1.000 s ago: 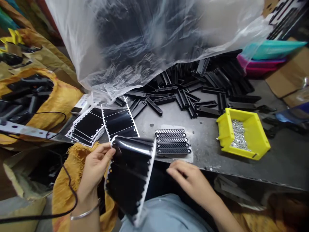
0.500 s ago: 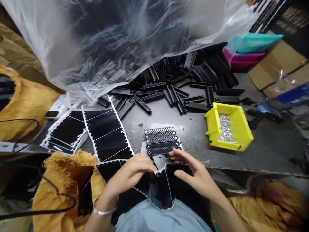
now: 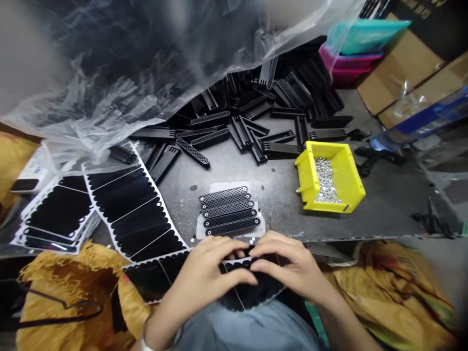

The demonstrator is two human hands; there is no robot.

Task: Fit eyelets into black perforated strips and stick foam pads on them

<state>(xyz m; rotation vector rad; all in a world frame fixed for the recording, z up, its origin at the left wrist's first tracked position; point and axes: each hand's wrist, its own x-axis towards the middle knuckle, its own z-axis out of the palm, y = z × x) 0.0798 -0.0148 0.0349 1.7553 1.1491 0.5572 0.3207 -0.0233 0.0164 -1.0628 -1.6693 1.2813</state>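
Both hands meet over my lap at the table's front edge. My left hand (image 3: 206, 278) and my right hand (image 3: 288, 265) pinch the top of a glossy black sticker sheet (image 3: 252, 292) with a scalloped white border; most of it lies under the fingers. Just beyond the fingertips a grey jig plate (image 3: 228, 187) holds several black perforated bars (image 3: 228, 212) side by side. A long strip of the same black stickers (image 3: 127, 209) runs from the left of the table down to my lap.
A yellow bin (image 3: 347, 180) of small silver screws stands to the right. Loose black perforated bars (image 3: 256, 117) are heaped at the back under a clear plastic bag (image 3: 127, 73). More sticker sheets (image 3: 54, 214) are stacked at the left. Yellow cloth (image 3: 69, 273) and cardboard boxes (image 3: 405, 63) flank the table.
My left hand brought the sticker sheet from the left down to my lap. My right hand came in to meet it, and both now pinch its top edge. The view tilted downward.
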